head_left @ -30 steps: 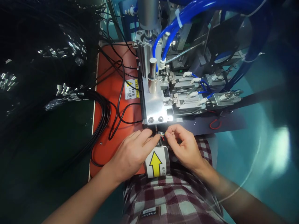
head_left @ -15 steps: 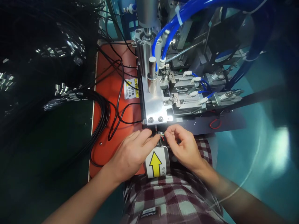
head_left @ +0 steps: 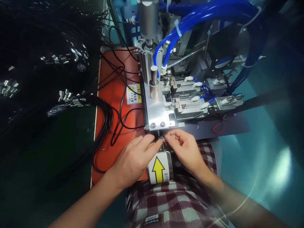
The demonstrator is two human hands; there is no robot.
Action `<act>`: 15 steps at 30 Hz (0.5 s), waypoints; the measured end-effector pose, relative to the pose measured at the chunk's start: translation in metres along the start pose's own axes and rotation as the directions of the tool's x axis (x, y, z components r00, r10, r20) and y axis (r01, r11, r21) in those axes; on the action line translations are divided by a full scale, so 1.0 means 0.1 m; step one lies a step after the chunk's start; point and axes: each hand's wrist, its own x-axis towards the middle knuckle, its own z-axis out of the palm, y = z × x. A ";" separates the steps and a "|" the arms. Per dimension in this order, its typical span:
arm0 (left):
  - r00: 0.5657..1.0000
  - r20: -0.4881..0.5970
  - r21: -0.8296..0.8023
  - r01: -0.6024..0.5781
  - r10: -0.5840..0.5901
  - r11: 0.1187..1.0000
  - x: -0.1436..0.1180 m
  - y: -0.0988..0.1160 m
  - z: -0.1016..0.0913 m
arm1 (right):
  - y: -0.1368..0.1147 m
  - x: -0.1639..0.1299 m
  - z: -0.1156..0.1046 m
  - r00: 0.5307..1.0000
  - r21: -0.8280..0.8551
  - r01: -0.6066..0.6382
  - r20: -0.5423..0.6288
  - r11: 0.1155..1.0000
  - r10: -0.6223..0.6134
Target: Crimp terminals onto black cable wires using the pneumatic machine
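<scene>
From where I stand, the person's two bare hands meet at the near edge of the machine, just below a bright, smooth aluminium plate (head_left: 154,117) with two round bolt heads. The left hand (head_left: 136,158) is loosely curled, its thumb stretched out alongside the bent fingers; the right hand (head_left: 186,148) has thumb and forefinger drawn close together in a pinch. A hair-thin red wire (head_left: 165,143) shows in the narrow space between the two sets of fingertips, just beside the left thumb, but the fingers cover so much that I cannot tell whether either hand actually grips it. Right under them is a white sign (head_left: 152,179) with a bold yellow arrow, the lettering at its right edge partly lost round the curve. A polished steel post (head_left: 154,90) rises from the plate, behind it a fat grey cylinder (head_left: 148,20) cut off at the top, and glossy blue tubes (head_left: 201,17) arch over stubby metal blocks with white fittings. To the left, a flat orange-red base (head_left: 118,79) carries a yellow-topped warning label (head_left: 134,94) and a smooth coil of black cable (head_left: 106,118). Beyond it, shiny metal tips (head_left: 65,95) glint from a heap mostly swallowed by darkness. A curl of red wire (head_left: 218,127) lies on a dark panel at the right, and soft maroon-and-white checked cloth (head_left: 181,201) covers the person's lap, running out of sight below
</scene>
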 end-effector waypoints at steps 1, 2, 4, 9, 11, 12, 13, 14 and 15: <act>1.000 0.000 0.002 0.000 0.000 1.000 0.01 0.00 0.00 | -0.02 0.01 0.01 1.000 0.031 -0.026 -0.001 0.999 0.026; 1.000 -0.001 0.003 0.001 -0.001 1.000 0.01 0.00 -0.01 | -0.03 0.01 0.02 0.998 0.056 -0.056 0.005 0.997 0.056; 1.000 -0.006 0.000 0.001 -0.001 1.000 0.02 0.00 -0.02 | -0.05 0.01 0.04 0.995 0.089 -0.101 0.019 0.991 0.100; 1.000 0.013 -0.024 0.015 -0.014 1.000 0.00 -0.01 0.00 | 0.05 0.00 0.09 0.999 0.118 -0.014 -0.040 0.993 0.019; 1.000 0.015 -0.029 0.016 -0.015 0.999 -0.01 -0.01 0.01 | 0.12 0.00 0.09 0.997 0.116 0.039 -0.070 0.992 -0.031; 1.000 0.014 -0.028 0.015 -0.015 0.999 -0.01 -0.01 0.01 | 0.16 -0.01 0.09 0.996 0.113 0.058 -0.079 0.992 -0.050; 1.000 0.014 -0.024 0.015 -0.015 1.000 -0.01 -0.01 0.01 | 0.18 -0.01 0.09 0.994 0.107 0.074 -0.087 0.991 -0.065; 1.000 0.014 -0.021 0.015 -0.015 1.000 0.00 -0.01 0.00 | 0.20 -0.01 0.08 0.992 0.100 0.089 -0.094 0.991 -0.080; 1.000 0.014 -0.019 0.014 -0.014 1.000 0.00 -0.01 0.00 | 0.20 -0.01 0.06 0.991 0.090 0.101 -0.100 0.991 -0.092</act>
